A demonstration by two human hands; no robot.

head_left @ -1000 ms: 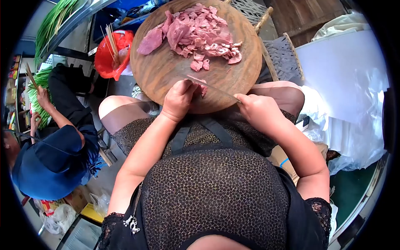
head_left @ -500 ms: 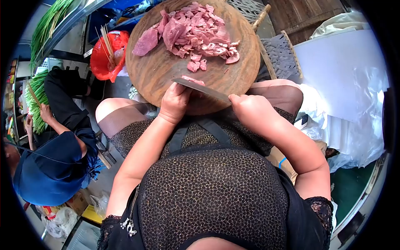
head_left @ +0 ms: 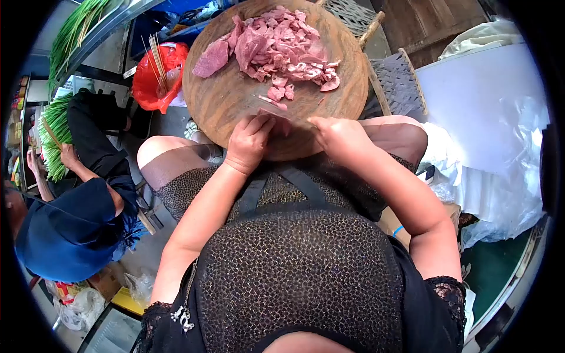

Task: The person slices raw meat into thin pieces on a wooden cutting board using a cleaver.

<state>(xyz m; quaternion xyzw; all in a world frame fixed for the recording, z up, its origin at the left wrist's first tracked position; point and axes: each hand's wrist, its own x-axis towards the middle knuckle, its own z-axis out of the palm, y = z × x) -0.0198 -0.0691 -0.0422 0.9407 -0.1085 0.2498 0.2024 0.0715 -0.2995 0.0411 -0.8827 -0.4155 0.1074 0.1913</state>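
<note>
A round wooden chopping board (head_left: 215, 112) lies in front of me at my knees. Near its close edge, the fingers of my left hand (head_left: 249, 141) are curled down on a piece of raw meat (head_left: 281, 125). My right hand (head_left: 341, 138) is closed around the handle of a knife, whose blade (head_left: 275, 113) is smeared by motion beside my left fingertips. Farther back on the board is a heap of sliced pink meat (head_left: 282, 50). A larger lump of meat (head_left: 210, 59) sits at the heap's left, and a few small pieces (head_left: 276, 93) lie in front of it.
Left of the board stands a red plastic bag (head_left: 144, 88) with thin sticks in it. A person in dark blue (head_left: 70, 229) sits at the left, hands by green stalks (head_left: 56, 135). A woven chair (head_left: 400, 82) and a white board (head_left: 471, 106) are on the right.
The knife blade has swung from a clear slanting position to a blurred one at the meat. My right hand has shifted slightly left. The view has moved a little.
</note>
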